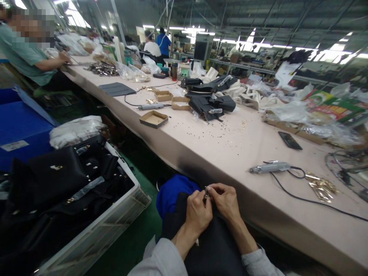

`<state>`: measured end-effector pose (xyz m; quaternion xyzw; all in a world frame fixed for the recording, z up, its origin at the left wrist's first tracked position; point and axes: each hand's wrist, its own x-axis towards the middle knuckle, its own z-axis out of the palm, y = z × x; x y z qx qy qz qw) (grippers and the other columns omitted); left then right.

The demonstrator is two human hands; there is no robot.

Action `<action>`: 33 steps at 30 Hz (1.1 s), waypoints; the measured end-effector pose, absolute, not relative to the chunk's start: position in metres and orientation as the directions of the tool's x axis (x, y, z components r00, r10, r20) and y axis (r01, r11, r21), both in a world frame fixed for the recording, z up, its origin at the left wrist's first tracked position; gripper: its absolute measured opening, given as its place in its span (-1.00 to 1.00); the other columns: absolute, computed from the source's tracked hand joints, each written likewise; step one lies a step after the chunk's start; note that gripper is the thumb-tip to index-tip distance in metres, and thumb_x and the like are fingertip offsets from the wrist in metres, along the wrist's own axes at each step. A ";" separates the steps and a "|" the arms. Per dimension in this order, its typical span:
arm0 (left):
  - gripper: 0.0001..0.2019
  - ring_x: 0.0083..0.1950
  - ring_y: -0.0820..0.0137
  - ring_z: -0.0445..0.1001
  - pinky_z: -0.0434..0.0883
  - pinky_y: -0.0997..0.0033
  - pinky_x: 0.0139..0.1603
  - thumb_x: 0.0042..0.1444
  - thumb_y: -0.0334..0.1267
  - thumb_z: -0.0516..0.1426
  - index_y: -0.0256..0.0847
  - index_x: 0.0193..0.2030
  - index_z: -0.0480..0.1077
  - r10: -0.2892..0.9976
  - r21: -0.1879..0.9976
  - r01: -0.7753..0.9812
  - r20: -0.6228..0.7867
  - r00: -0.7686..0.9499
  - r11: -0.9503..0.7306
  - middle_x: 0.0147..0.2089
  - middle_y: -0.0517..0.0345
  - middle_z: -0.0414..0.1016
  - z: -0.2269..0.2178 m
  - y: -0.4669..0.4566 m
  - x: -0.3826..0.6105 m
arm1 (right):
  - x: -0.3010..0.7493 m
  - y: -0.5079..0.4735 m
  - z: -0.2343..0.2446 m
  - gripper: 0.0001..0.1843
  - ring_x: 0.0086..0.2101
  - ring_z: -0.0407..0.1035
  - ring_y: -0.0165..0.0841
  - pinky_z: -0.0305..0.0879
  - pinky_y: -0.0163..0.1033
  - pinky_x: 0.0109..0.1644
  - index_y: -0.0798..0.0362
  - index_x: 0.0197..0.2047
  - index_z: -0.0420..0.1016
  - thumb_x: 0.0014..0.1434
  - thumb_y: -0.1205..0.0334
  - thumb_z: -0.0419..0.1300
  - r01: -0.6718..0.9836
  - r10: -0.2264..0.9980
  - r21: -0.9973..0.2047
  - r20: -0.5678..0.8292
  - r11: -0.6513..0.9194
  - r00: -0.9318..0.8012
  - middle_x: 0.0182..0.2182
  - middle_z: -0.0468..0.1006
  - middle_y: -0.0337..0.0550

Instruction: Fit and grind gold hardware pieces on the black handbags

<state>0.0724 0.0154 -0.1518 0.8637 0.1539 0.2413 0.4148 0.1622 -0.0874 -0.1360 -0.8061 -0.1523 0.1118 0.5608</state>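
Note:
My left hand (198, 211) and my right hand (225, 199) meet over my lap, fingertips pinched together. Between them is a small gold-coloured metal fitting (206, 193), gripped from both sides; its exact kind is too small to make out. Beneath the hands a black leather-like bag piece (212, 249) lies across my lap, with a small light tag or fitting on it near my left wrist. On the table to the right rests a grey electric screwdriver (270, 167) with its cord, beside a pile of gold metal fittings (320, 187).
At the left stands a grey plastic crate (129, 195) full of black bags, with a blue bin (23, 119) behind it. The table (201, 149) holds scattered tiny screws, small cardboard trays (153, 119), black bags (211, 107) and a phone (289, 140). Another person (28, 53) sits at far left.

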 end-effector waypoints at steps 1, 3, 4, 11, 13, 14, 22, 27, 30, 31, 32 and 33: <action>-0.82 -0.42 0.27 0.39 0.26 0.26 -0.34 0.24 -0.38 0.09 -0.19 -0.36 0.47 0.471 0.781 0.076 0.293 0.832 -0.620 -0.44 0.03 0.45 -0.153 0.015 0.073 | 0.163 -0.087 -0.136 -0.69 -0.34 0.58 -0.17 0.47 -0.20 -0.25 0.07 -0.31 0.72 0.14 -0.03 0.38 0.134 0.382 -0.935 -0.001 -0.328 0.924 -0.36 0.70 -0.05; -0.79 -0.46 0.30 0.36 0.23 0.27 -0.36 0.25 -0.39 0.08 -0.16 -0.40 0.44 0.482 0.780 0.090 0.287 0.828 -0.620 -0.46 0.07 0.42 -0.155 0.014 0.074 | 0.164 -0.087 -0.136 -0.72 -0.35 0.57 -0.19 0.47 -0.19 -0.23 0.06 -0.31 0.71 0.15 -0.01 0.37 0.148 0.403 -0.932 0.002 -0.332 0.915 -0.37 0.70 -0.08; -0.78 -0.47 0.31 0.35 0.22 0.28 -0.37 0.25 -0.39 0.08 -0.15 -0.41 0.43 0.485 0.785 0.091 0.283 0.827 -0.613 -0.47 0.09 0.41 -0.155 0.015 0.075 | 0.165 -0.087 -0.136 -0.72 -0.36 0.57 -0.19 0.47 -0.19 -0.23 0.05 -0.31 0.71 0.15 0.00 0.37 0.146 0.411 -0.932 -0.003 -0.331 0.912 -0.38 0.70 -0.09; -0.79 -0.42 0.30 0.38 0.25 0.28 -0.33 0.32 -0.36 0.05 -0.17 -0.31 0.46 0.465 0.801 0.056 0.287 0.837 -0.596 -0.39 0.05 0.44 -0.154 0.013 0.074 | 0.171 -0.087 -0.138 -0.73 -0.33 0.56 -0.20 0.46 -0.20 -0.21 0.05 -0.32 0.70 0.18 0.01 0.33 0.180 0.448 -0.935 0.026 -0.306 0.893 -0.36 0.69 -0.08; -0.80 -0.40 0.29 0.39 0.25 0.27 -0.31 0.33 -0.35 0.05 -0.19 -0.29 0.47 0.468 0.807 0.063 0.275 0.840 -0.587 -0.37 0.03 0.46 -0.153 0.012 0.074 | 0.172 -0.087 -0.138 -0.73 -0.31 0.55 -0.20 0.46 -0.20 -0.18 0.06 -0.31 0.69 0.18 0.02 0.34 0.167 0.467 -0.948 0.022 -0.272 0.884 -0.33 0.68 -0.07; -0.80 -0.39 0.28 0.39 0.25 0.27 -0.31 0.32 -0.35 0.05 -0.20 -0.29 0.48 0.468 0.810 0.065 0.269 0.842 -0.583 -0.36 0.01 0.46 -0.152 0.012 0.074 | 0.173 -0.087 -0.138 -0.73 -0.31 0.55 -0.20 0.45 -0.19 -0.18 0.07 -0.31 0.68 0.17 0.02 0.34 0.146 0.471 -0.954 0.006 -0.261 0.882 -0.33 0.68 -0.06; -0.70 -0.30 0.28 0.48 0.32 0.33 -0.22 0.38 -0.34 -0.01 -0.22 -0.10 0.58 0.411 0.905 -0.026 0.218 0.885 -0.425 -0.31 0.01 0.52 -0.146 0.019 0.067 | 0.176 -0.091 -0.136 -0.74 -0.37 0.50 -0.24 0.41 -0.21 -0.24 0.09 -0.30 0.66 0.17 0.03 0.37 0.063 0.455 -0.973 -0.047 -0.223 0.889 -0.41 0.65 -0.12; -0.67 -0.42 0.35 0.37 0.27 0.36 -0.32 0.37 -0.32 0.01 -0.20 -0.11 0.64 0.421 0.937 -0.003 0.160 0.893 -0.350 -0.46 0.14 0.40 -0.144 0.022 0.065 | 0.173 -0.091 -0.129 -0.77 -0.38 0.50 -0.26 0.40 -0.22 -0.25 0.07 -0.30 0.66 0.20 0.06 0.36 0.092 0.459 -0.973 -0.016 -0.211 0.888 -0.41 0.65 -0.15; -0.67 -0.42 0.36 0.39 0.29 0.40 -0.35 0.37 -0.30 0.02 -0.17 -0.06 0.66 0.428 0.954 0.021 0.113 0.897 -0.298 -0.44 0.16 0.42 -0.145 0.022 0.066 | 0.172 -0.091 -0.129 -0.78 -0.36 0.51 -0.25 0.41 -0.21 -0.22 0.06 -0.30 0.67 0.19 0.07 0.37 0.116 0.452 -0.968 0.003 -0.222 0.892 -0.39 0.66 -0.13; -0.66 -0.42 0.37 0.40 0.30 0.41 -0.36 0.37 -0.29 0.03 -0.15 -0.03 0.66 0.433 0.961 0.032 0.093 0.897 -0.274 -0.43 0.15 0.45 -0.146 0.022 0.066 | 0.172 -0.092 -0.129 -0.78 -0.35 0.51 -0.24 0.41 -0.21 -0.21 0.06 -0.30 0.68 0.18 0.07 0.37 0.114 0.448 -0.969 0.004 -0.218 0.894 -0.38 0.66 -0.12; -0.66 -0.42 0.37 0.42 0.31 0.42 -0.36 0.36 -0.28 0.04 -0.14 0.01 0.66 0.438 0.967 0.044 0.072 0.896 -0.250 -0.41 0.14 0.48 -0.146 0.022 0.066 | 0.173 -0.092 -0.130 -0.78 -0.34 0.52 -0.23 0.42 -0.20 -0.20 0.06 -0.30 0.68 0.17 0.07 0.38 0.109 0.441 -0.971 0.005 -0.212 0.897 -0.37 0.67 -0.11; -0.66 -0.42 0.38 0.43 0.33 0.43 -0.36 0.35 -0.27 0.05 -0.14 0.04 0.66 0.444 0.973 0.056 0.051 0.895 -0.226 -0.39 0.13 0.52 -0.147 0.023 0.067 | 0.173 -0.093 -0.132 -0.78 -0.32 0.53 -0.21 0.42 -0.19 -0.19 0.06 -0.30 0.69 0.17 0.07 0.38 0.105 0.435 -0.973 0.005 -0.206 0.901 -0.36 0.68 -0.10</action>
